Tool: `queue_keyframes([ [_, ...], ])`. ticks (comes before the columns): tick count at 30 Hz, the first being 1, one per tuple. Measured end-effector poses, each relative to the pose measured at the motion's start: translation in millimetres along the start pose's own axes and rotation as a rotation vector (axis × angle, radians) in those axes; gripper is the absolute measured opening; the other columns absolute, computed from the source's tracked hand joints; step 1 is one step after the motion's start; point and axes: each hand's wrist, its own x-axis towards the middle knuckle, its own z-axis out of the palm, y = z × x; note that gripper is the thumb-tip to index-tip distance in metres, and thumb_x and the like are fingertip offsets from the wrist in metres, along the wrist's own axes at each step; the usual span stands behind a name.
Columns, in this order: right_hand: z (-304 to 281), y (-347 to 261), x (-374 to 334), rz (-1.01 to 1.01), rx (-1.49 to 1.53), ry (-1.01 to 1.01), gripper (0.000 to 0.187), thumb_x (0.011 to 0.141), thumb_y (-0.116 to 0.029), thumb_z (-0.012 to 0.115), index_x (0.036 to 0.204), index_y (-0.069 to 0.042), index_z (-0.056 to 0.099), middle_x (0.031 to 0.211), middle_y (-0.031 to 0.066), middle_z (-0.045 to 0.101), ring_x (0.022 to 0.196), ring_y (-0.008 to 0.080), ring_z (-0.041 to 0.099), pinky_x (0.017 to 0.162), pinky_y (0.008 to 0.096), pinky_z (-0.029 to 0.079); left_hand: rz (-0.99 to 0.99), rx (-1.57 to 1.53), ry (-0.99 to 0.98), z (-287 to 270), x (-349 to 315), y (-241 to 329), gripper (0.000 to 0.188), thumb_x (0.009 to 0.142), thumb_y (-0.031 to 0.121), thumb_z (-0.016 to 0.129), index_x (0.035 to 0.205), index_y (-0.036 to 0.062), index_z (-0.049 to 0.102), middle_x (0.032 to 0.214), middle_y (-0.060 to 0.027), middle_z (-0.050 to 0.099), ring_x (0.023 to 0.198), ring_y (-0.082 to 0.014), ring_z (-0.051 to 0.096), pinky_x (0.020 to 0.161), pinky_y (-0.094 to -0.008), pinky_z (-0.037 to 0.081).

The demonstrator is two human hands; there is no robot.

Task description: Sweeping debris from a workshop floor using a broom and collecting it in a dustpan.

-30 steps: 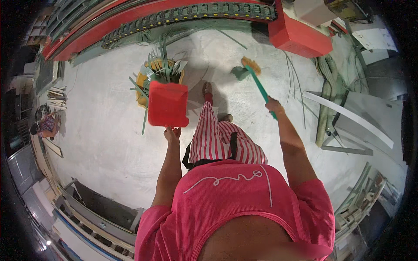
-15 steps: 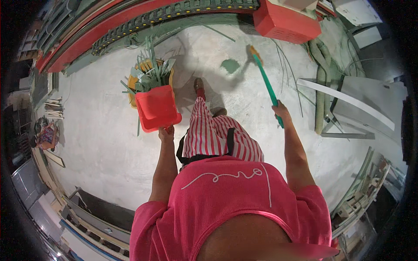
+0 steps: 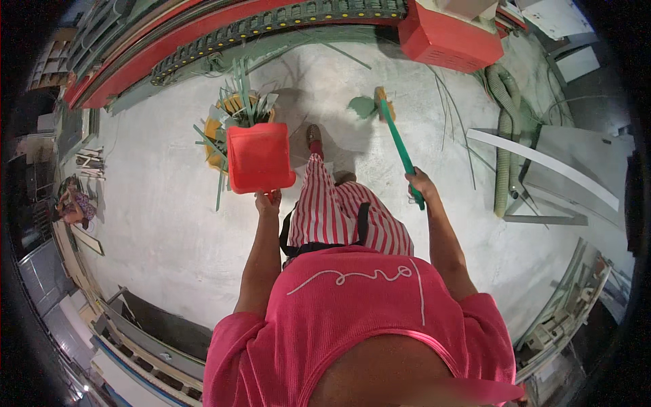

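Note:
My left hand [image 3: 268,199] is closed on the short handle of a red dustpan [image 3: 260,157], held out in front of me. Behind the dustpan, partly hidden by it, stands a yellow basket [image 3: 214,132] full of green and grey strips [image 3: 245,98]. In my right hand [image 3: 420,186] is the green handle of a hand broom [image 3: 400,146] with yellow-brown bristles at its far end. Those bristles are right beside a small heap of green dust [image 3: 361,106] on the floor. Whether they touch the heap or the floor, I cannot tell.
Along the far side runs a red machine with a black cable chain [image 3: 271,26] and a red housing [image 3: 447,41]. A ribbed hose [image 3: 505,129] and grey panels [image 3: 569,163] lie at right. Thin strips [image 3: 451,108] litter the floor. Another person [image 3: 76,203] is at far left.
The broom has swung left, bringing its bristles up to the dust heap. My left hand has carried the dustpan a little to the right, uncovering more of the basket's left side.

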Motion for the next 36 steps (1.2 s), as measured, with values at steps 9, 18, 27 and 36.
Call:
queue_keyframes([
  [9,30,-35,-69,-0.085,0.45,-0.245,0.043,0.074,-0.025,0.053,0.109,-0.009,0.035,0.057,-0.0011,0.04,0.044,0.0083,0.04,0.037,0.0216,0.034,-0.016,-0.006,0.117,-17,-11,-11,0.028,0.077,0.028,0.043,0.089,0.0022,0.042,0.071,-0.0133,0.049,0.055,-0.0237,0.052,0.054,-0.0344,0.05],
  [18,29,-20,-26,-0.012,0.457,-0.4,0.025,0.077,-0.027,0.051,0.093,-0.01,0.041,0.055,0.0003,0.042,0.042,0.0072,0.04,0.036,0.0188,0.034,-0.035,-0.068,0.007,29,-34,-4,0.017,0.069,0.006,0.049,0.086,0.004,0.046,0.074,-0.0074,0.051,0.061,-0.019,0.052,0.055,-0.0294,0.048],
  [27,-29,-3,-51,-0.031,0.165,-0.245,0.029,0.078,-0.028,0.048,0.099,-0.011,0.039,0.056,-0.0012,0.039,0.043,0.0074,0.037,0.037,0.0208,0.033,0.005,0.059,0.032,5,-28,-5,0.026,0.077,0.028,0.044,0.085,0.0032,0.043,0.066,-0.0113,0.051,0.052,-0.0229,0.053,0.05,-0.0311,0.049],
  [36,-61,-2,-85,-0.106,-0.291,-0.306,0.043,0.075,-0.024,0.048,0.114,-0.01,0.035,0.058,0.0012,0.041,0.046,0.0088,0.039,0.039,0.0246,0.033,-0.026,0.076,0.235,5,-41,0,0.021,0.076,0.021,0.042,0.083,0.0018,0.042,0.065,-0.0118,0.049,0.053,-0.0235,0.052,0.053,-0.0335,0.05],
])
